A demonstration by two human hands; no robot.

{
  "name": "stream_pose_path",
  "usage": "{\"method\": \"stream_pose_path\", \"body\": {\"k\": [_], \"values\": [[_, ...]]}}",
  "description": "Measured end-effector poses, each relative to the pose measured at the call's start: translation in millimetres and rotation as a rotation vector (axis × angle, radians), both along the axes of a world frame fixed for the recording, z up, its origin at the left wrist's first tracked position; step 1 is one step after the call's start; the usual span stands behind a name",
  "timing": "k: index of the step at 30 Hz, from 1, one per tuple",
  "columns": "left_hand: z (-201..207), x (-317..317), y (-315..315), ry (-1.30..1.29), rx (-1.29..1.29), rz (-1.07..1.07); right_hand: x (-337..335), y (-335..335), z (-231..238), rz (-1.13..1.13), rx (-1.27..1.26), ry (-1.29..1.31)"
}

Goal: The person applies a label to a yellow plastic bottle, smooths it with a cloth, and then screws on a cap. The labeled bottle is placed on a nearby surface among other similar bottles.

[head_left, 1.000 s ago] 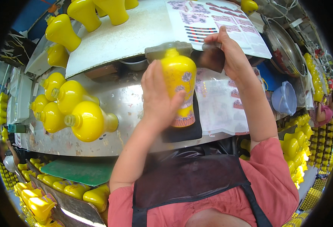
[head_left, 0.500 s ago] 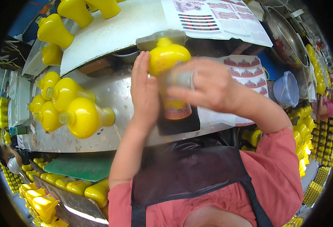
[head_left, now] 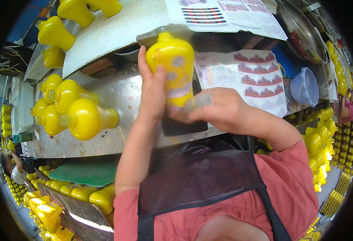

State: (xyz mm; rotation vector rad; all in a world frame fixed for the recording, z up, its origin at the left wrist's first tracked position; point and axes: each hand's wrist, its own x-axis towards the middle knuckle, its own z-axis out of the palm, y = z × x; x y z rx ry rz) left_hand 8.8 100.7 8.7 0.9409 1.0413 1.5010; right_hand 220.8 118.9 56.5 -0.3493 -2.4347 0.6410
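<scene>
1. The left hand (head_left: 152,92) is spread wide, with its fingers out straight. Its palm side rests along the left side of a yellow vase-shaped bottle (head_left: 170,54), and its thumb is by the bottle's near edge.
2. That bottle is between the two hands. Its neck points away from the person, and it has purple flower pictures on it.
3. The right hand (head_left: 224,110) is curled narrow around a small flat tool (head_left: 202,99). The tool is at the low end of the bottle. It is too blurry to see its whole shape.
4. A black pad (head_left: 184,128) is under the bottle's low end, just left of the right hand and nearer the person.
5. A grey block (head_left: 148,39) is by the bottle's neck, just past the left hand's fingertips.
6. Past the right hand lies a white sheet (head_left: 278,105) with rows of reddish-purple prints. A pale purple bucket (head_left: 305,86) is farther right.
7. Left of the left hand, a bunch of plain yellow bottles (head_left: 89,120) lies on the metal table (head_left: 84,149).
</scene>
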Motion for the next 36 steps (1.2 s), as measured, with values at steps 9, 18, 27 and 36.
{"method": "stream_pose_path", "body": {"k": [9, 18, 27, 36], "values": [[-6.7, 3.2, -10.2, 0.832, 0.234, 0.173, -18.1, 16.3, -15.0, -0.581, -0.847, -0.031], [-8.7, 4.8, -8.4, 0.834, 0.275, 0.187, -19.9, 25.8, -67.9, -0.365, -0.698, 0.182], [-9.8, 5.0, -8.1, 0.871, 0.282, 0.204, -34.6, 12.6, -48.7, -0.508, -0.524, 0.038], [-7.6, 7.8, -8.7, 0.871, 0.221, 0.206, -16.9, 26.4, -56.7, -0.310, -0.823, 0.168]]}}
